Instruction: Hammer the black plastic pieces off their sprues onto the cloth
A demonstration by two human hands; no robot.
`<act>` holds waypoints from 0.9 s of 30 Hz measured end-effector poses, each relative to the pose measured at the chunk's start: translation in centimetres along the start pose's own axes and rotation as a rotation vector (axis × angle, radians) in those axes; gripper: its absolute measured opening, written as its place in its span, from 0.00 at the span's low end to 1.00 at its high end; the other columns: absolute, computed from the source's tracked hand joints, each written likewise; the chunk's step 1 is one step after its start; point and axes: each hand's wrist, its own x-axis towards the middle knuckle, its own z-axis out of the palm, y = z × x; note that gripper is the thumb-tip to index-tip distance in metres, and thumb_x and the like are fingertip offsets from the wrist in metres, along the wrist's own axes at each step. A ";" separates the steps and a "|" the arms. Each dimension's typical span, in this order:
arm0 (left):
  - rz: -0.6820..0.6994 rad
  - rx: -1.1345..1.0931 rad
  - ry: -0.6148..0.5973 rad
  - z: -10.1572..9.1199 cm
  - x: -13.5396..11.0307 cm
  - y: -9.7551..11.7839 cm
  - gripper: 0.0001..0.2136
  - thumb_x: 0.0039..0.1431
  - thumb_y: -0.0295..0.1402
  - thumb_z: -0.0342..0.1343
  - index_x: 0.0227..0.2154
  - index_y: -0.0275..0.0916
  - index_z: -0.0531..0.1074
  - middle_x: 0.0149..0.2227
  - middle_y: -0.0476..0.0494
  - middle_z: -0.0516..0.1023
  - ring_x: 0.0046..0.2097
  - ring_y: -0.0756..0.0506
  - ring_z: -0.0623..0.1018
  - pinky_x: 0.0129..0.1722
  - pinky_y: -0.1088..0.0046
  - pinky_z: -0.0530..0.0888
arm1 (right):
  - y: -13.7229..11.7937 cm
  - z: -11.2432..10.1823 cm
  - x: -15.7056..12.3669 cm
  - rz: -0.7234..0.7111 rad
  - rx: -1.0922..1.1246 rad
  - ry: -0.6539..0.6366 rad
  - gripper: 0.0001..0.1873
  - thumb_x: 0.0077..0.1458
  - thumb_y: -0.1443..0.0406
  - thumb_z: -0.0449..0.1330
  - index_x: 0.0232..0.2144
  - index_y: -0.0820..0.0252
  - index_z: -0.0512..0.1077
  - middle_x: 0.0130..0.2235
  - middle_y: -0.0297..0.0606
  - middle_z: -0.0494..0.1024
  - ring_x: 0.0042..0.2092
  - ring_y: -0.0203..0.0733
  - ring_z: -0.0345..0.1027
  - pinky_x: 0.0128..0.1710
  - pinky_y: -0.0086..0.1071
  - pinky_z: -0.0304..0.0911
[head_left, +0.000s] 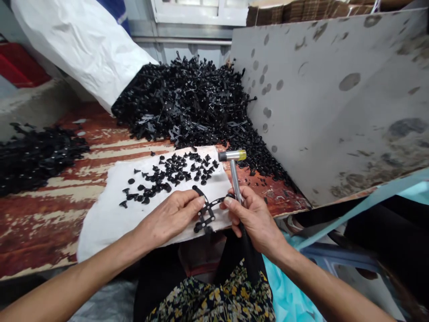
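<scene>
Along the left edge, a red box [22, 65] higher up and a smaller dark heap [36, 154] lower down, the latter on the worn red table [20, 232]. Upper left, a crumpled white sack [83, 49], open end against the big heap of black parts [191, 98] at upper centre. Left of centre, a white cloth [103, 223] on the table, with short black pegs [174, 170] scattered over it. Just below centre, the left hand [170, 217], pinching the upper-left arm of a black linkage [206, 213] between thumb and index finger. Linkage between both hands, near the cloth's front edge, spread out, rivets visible. Lower centre, floral clothing [217, 297]. Right of centre, the right hand [254, 219], pinching the linkage's right end, also gripping a mallet [234, 174]; mallet nearly upright, head at top, dark end left, yellow end right. Lower right, turquoise material [291, 290]. Upper right, stacked cardboard [301, 13] behind a stained grey board [321, 107].
</scene>
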 end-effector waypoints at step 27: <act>-0.165 -0.410 -0.198 -3.0 4.0 0.4 0.19 0.45 0.45 0.68 0.22 0.35 0.68 0.19 0.52 0.70 0.15 0.57 0.63 0.14 0.83 0.56 | 1.3 -3.9 -0.1 -0.031 -0.015 0.076 0.18 0.51 0.51 0.64 0.31 0.57 0.65 0.26 0.25 0.66 0.18 0.26 0.52 0.09 0.19 0.52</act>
